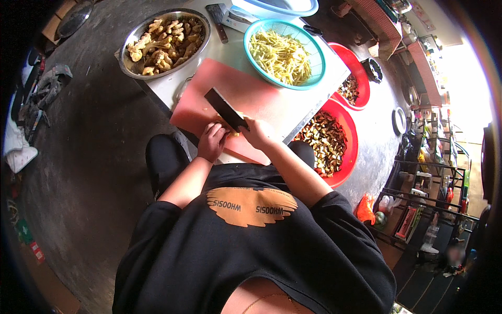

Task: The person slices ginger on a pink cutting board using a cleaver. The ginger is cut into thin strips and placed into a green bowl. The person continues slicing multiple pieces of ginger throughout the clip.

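My right hand (257,133) grips the handle end of a cleaver (225,108), its broad dark blade slanting up and left over a pink cutting board (251,92). Close beside the blade, my left hand (212,141) presses curled fingers down onto a pale yellow piece of ginger (234,134), mostly hidden by fingers and blade. Beyond the board's right part stands a teal mesh colander (319,59) with pale yellow shreds (280,57) heaped inside. At the far left, a steel bowl (125,66) holds knobby ginger roots (159,45).
A second cleaver (217,19) lies at the table's back, near a light blue basin (282,8). On the floor to the right, two red basins (351,157) contain dark and pale chopped pieces. Metal shelving (427,188) stands farther right.
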Motion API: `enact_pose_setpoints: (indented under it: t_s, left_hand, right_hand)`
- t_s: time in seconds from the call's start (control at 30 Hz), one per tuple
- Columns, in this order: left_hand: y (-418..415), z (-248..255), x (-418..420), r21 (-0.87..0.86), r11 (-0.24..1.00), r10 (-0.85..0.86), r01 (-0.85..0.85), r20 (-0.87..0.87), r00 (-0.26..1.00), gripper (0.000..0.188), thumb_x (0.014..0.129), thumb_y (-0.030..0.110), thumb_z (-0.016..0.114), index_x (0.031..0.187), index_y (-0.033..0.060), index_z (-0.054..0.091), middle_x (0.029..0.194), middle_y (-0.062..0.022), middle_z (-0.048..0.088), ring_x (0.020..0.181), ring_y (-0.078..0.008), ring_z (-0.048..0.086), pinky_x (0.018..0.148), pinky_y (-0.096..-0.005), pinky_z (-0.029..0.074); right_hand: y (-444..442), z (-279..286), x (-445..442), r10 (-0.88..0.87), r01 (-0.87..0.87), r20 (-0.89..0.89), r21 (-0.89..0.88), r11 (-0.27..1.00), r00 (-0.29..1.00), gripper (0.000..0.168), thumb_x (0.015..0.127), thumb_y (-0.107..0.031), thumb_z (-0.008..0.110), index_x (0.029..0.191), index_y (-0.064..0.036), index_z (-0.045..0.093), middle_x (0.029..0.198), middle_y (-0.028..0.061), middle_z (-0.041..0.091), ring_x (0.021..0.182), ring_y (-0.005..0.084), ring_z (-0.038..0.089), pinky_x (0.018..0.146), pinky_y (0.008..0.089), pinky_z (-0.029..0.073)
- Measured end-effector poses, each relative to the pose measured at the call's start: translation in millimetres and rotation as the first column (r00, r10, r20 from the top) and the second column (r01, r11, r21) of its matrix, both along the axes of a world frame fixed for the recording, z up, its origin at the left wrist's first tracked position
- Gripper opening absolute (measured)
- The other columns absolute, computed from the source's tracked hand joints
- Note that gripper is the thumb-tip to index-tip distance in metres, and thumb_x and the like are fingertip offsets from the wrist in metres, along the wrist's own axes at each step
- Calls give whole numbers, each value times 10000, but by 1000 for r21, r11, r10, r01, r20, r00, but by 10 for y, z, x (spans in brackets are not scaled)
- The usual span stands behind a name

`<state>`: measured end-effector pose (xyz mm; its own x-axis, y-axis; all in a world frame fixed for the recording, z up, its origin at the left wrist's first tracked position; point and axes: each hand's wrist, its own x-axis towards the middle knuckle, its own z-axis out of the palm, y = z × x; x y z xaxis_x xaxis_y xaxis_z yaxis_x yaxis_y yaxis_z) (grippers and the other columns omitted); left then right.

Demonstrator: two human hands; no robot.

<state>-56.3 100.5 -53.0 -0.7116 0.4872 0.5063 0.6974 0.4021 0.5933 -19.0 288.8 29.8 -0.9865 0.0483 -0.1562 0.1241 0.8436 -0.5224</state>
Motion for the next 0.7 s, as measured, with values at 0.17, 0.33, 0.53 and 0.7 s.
enact_pose_setpoints:
  t_s: [0.17, 0.33, 0.53, 0.7]
  left_hand:
    - [14, -102, -1, 53, 999, -12, 13, -18, 1000, 120, 855, 113, 672, 970, 75, 679, 1008, -105, 660, 1019, -340, 605, 933, -442, 485]
    - [1, -101, 35, 13, 999, 44, -43, -47, 998, 131, 846, 103, 672, 971, 93, 713, 1044, -95, 682, 1056, -301, 619, 926, -406, 525]
    - [43, 7, -5, 52, 998, 30, -30, -4, 1000, 145, 853, 113, 666, 993, 104, 704, 1076, -84, 679, 1038, -309, 625, 895, -412, 533]
    - [23, -65, 20, 70, 996, 55, -57, 27, 998, 114, 856, 118, 671, 963, 118, 709, 1044, -69, 689, 1032, -307, 627, 922, -423, 514]
  right_hand:
    - [52, -3, 101, -6, 1, 74, 67, 998, 997, 288, 950, -316, 570, 965, -45, 665, 826, 237, 676, 772, 426, 668, 709, 510, 516]
    - [36, 612, 176, 86, -145, 241, 238, 960, 967, 280, 962, -290, 521, 967, -58, 677, 839, 203, 702, 783, 390, 692, 704, 497, 536]
    - [-144, 188, 49, 54, -113, 201, 295, 949, 978, 279, 969, -290, 507, 970, -65, 670, 875, 212, 694, 805, 417, 676, 722, 499, 535]
    - [-199, 278, -107, 90, -135, 209, 211, 968, 974, 277, 963, -292, 515, 975, -63, 672, 903, 221, 692, 822, 415, 674, 740, 488, 528]
